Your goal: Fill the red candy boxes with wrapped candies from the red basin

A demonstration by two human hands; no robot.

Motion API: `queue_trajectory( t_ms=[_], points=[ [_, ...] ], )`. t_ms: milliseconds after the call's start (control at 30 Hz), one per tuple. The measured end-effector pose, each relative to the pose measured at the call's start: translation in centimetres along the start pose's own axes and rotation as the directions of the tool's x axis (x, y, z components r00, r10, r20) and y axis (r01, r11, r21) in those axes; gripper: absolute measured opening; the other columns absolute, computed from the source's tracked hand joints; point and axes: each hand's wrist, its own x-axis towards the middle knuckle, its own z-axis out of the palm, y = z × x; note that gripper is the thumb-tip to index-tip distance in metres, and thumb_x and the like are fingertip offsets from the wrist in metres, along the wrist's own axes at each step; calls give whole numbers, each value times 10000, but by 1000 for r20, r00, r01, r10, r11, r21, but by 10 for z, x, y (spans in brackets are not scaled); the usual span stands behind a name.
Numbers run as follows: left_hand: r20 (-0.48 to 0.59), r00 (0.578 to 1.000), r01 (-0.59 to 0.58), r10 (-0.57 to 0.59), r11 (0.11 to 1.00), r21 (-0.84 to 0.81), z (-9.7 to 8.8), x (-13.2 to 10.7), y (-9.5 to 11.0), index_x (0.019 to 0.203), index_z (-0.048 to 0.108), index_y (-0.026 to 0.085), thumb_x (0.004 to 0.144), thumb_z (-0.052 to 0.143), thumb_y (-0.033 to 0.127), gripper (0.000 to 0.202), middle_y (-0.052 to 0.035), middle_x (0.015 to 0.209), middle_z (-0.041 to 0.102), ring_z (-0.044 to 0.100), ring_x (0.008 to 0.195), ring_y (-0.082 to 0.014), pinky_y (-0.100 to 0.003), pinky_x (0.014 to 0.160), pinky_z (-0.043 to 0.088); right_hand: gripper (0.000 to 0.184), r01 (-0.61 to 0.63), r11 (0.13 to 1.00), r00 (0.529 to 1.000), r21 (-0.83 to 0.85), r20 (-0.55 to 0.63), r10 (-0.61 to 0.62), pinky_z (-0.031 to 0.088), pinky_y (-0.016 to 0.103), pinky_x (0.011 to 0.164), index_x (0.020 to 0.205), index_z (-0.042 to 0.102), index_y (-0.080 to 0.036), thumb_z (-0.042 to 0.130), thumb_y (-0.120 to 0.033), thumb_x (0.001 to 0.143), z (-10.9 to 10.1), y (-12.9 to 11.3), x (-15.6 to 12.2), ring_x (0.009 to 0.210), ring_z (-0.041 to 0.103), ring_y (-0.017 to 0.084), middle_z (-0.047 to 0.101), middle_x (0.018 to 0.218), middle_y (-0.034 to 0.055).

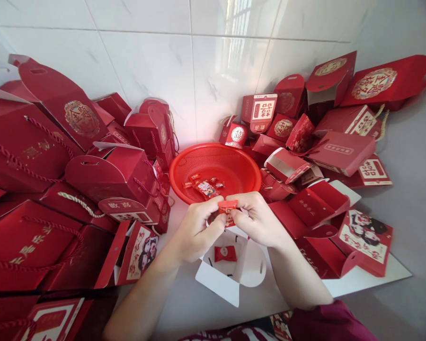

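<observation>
— Pinching a small red packet (227, 207): are both hands on it?
— Yes. The left hand (195, 233) and the right hand (260, 220) meet at it, fingertips (242, 211) clamped on its two ends, so its long axis runs side to side between them.
— What lies under it?
— An open white box (218, 284), straight below the hands on the person's side, with one red sweet (225, 254) inside. Neither hand is nearer to it.
— And beyond?
— A red basket (234, 161) just past the knuckles holds more packets (206, 187). Red gift boxes (120, 175) crowd both sides against the tiled wall (156, 61).
</observation>
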Motion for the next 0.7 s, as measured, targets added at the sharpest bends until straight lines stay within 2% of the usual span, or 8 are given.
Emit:
queue_trajectory(
  t_ms=[167,300,400,500,567,700],
  points=[
    [2,1000,23,-23,987,-159,1,-2,-7,890,601,152,977,452,288,220,35,623,477,428,526,-88,-218,510,354,248,35,981,997,193,66,-48,472,254,698,776,671,-154,447,-160,882,-1,1,1,713,606,151,650,722,17],
    [-28,998,54,-64,959,-279,4,-2,-11,916,636,137,981,432,320,281,38,551,471,421,489,-96,-221,479,355,344,-3,951,993,311,115,-35,514,291,768,792,696,-155,438,-292,974,0,0,1,764,649,178,684,735,47],
    [-79,993,62,-85,962,-266,6,1,-8,869,660,134,968,474,360,309,32,568,479,406,484,-82,-213,461,326,369,33,972,996,232,74,-52,490,267,722,759,666,-151,464,-359,987,0,0,1,712,607,152,663,736,36],
    [-99,992,49,-78,964,-260,4,3,-5,811,666,131,934,509,340,289,28,582,492,392,464,-69,-208,441,314,336,44,994,998,100,44,-49,452,246,656,762,644,-147,487,-348,980,-1,0,0,660,544,129,625,716,18],
    [-103,990,68,-98,964,-256,2,3,-6,756,639,134,917,492,301,275,28,557,489,405,459,-74,-208,442,327,332,34,998,997,61,64,-38,460,255,684,767,646,-149,481,-338,984,-2,-1,0,681,553,134,632,737,23],
    [-107,985,110,-136,968,-224,-1,1,-9,649,532,154,903,461,275,290,25,509,479,433,459,-87,-213,455,350,330,27,995,994,93,104,-37,480,270,763,778,651,-162,471,-336,993,-3,-2,1,744,599,148,672,794,35]
  ],
)
